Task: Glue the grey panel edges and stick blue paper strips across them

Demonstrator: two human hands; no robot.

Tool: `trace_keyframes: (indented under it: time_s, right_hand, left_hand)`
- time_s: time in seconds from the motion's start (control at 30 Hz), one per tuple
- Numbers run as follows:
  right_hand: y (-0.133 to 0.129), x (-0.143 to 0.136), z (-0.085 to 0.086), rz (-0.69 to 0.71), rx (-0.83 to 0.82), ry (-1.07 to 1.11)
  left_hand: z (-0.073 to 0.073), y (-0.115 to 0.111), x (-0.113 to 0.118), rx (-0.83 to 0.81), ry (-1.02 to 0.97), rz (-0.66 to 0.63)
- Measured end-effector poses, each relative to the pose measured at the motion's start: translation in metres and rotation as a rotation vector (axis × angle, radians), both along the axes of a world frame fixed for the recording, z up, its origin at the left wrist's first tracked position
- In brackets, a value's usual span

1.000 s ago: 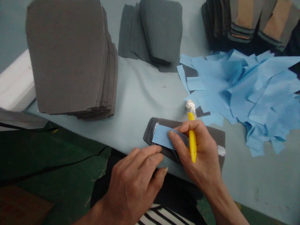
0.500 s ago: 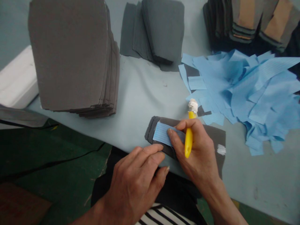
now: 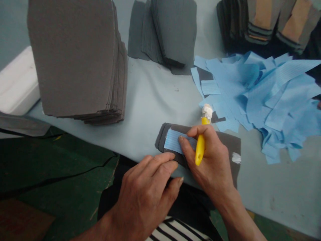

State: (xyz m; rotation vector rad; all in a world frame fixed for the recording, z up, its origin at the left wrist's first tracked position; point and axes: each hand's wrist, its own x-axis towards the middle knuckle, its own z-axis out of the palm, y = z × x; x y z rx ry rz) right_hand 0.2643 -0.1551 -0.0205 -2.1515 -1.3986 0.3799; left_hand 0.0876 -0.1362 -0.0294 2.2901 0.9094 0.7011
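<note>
Near the table's front edge lies a dark grey folded piece [image 3: 229,144] with a white patch at its right end. A light blue strip [image 3: 173,140] lies on its left part. My right hand [image 3: 210,157] holds a yellow brush [image 3: 200,147], its white-coated tip pointing away from me, while the thumb presses on the blue strip. My left hand [image 3: 150,184] rests its fingertips at the near edge of the grey piece, with thumb apart and nothing held.
A tall stack of brown-grey sheets [image 3: 72,60] stands at the left beside a white block [image 3: 20,83]. Grey sheets [image 3: 175,30] lie at the back. Blue strips [image 3: 263,90] are heaped at the right, below dark pieces with tan strips [image 3: 263,13].
The yellow brush has tilted slightly in my right hand, its lower end shifting left. Otherwise both hands hold nearly the same position on the grey piece.
</note>
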Motion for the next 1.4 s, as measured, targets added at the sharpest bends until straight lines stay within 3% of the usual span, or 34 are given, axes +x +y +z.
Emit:
trace_keyframes:
  time_s: [0.27, 0.43, 0.73, 1.0, 1.4]
  right_hand:
    - [0.0, -0.001, 0.0, -0.002, 0.003, 0.023]
    - [0.001, -0.003, -0.001, -0.001, 0.022, 0.017]
    - [0.001, -0.004, -0.002, 0.018, 0.057, 0.028]
    - [-0.002, -0.004, -0.003, 0.066, 0.091, 0.023]
    - [-0.007, -0.001, -0.001, 0.129, 0.101, -0.037]
  left_hand:
    - [0.007, 0.008, -0.006, -0.033, -0.07, -0.015]
    - [0.012, 0.026, -0.004, 0.011, 0.016, 0.036]
    - [-0.004, 0.044, 0.017, 0.186, 0.202, 0.011]
    - [-0.015, 0.041, 0.018, 0.236, 0.182, 0.041]
    - [-0.016, 0.042, 0.015, 0.203, 0.173, 0.008]
